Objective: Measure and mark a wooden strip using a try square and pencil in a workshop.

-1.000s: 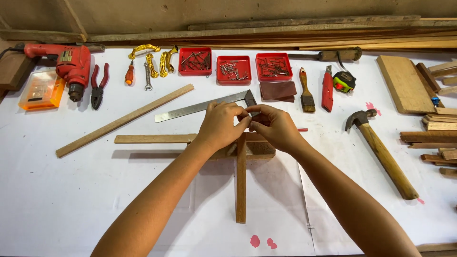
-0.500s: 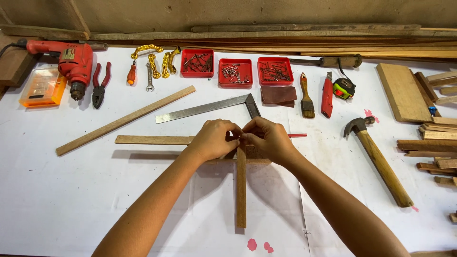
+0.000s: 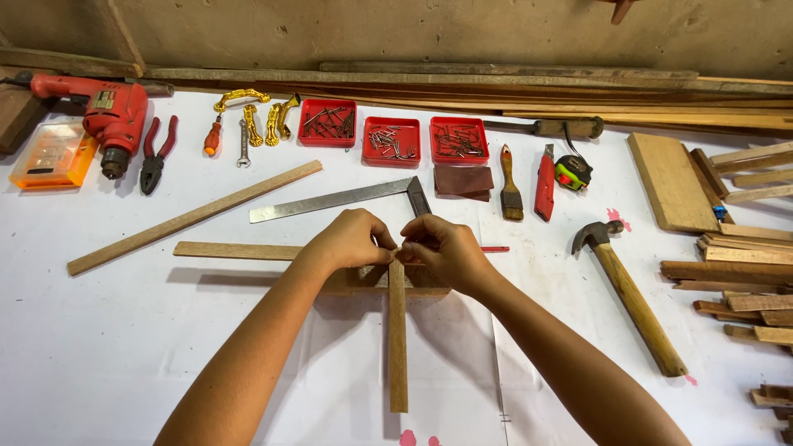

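My left hand [image 3: 347,239] and my right hand [image 3: 442,248] meet fingertip to fingertip over the top end of a short wooden strip [image 3: 398,347] that points toward me. That end lies against a longer cross strip [image 3: 239,250], making a T. Both hands pinch at this joint. Whether something small sits between the fingers is hidden. A wooden block [image 3: 429,282] lies under the joint. A steel try square [image 3: 330,200] rests just beyond my hands.
A hammer [image 3: 632,301] lies to the right, with wood offcuts [image 3: 743,272] and a board [image 3: 671,182] beyond it. Three red trays [image 3: 392,140] of nails, a brush [image 3: 510,186], a red knife [image 3: 544,182], pliers [image 3: 153,157], a drill [image 3: 103,107] and a long strip [image 3: 194,217] line the back.
My hands have come down from above the square's corner to the joint of the two strips. The whole view has shifted slightly left and down.
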